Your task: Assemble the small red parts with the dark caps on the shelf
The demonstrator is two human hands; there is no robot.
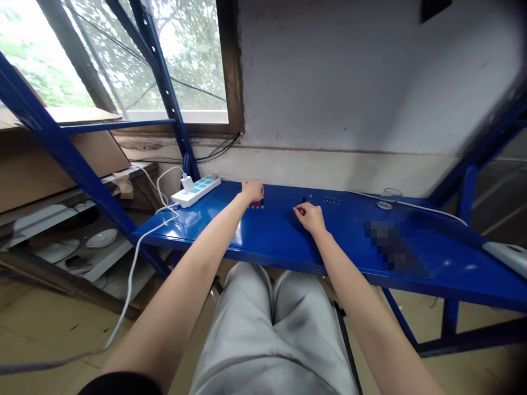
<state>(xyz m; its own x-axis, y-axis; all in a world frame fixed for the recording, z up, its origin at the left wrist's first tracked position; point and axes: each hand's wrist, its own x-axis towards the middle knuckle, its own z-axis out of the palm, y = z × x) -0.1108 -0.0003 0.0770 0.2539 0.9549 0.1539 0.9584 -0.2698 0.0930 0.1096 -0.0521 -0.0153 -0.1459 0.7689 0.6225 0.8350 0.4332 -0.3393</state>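
On the blue table, my left hand is curled at the far side of a short row of small red and black cylinders. Its fingertips are partly hidden, and what they grip cannot be made out. My right hand is closed in a pinch just above the table, right of the row. Something dark shows at its fingers, too small to name. Just beyond this hand stand a small black piece and a tiny clear piece. Several tiny metallic pieces lie in rows to the right.
A white power strip with a plug and cables sits at the table's left end. Toward the right are a clear glass cup, a white cable along the back and a blurred-out dark object. Blue metal posts frame the table.
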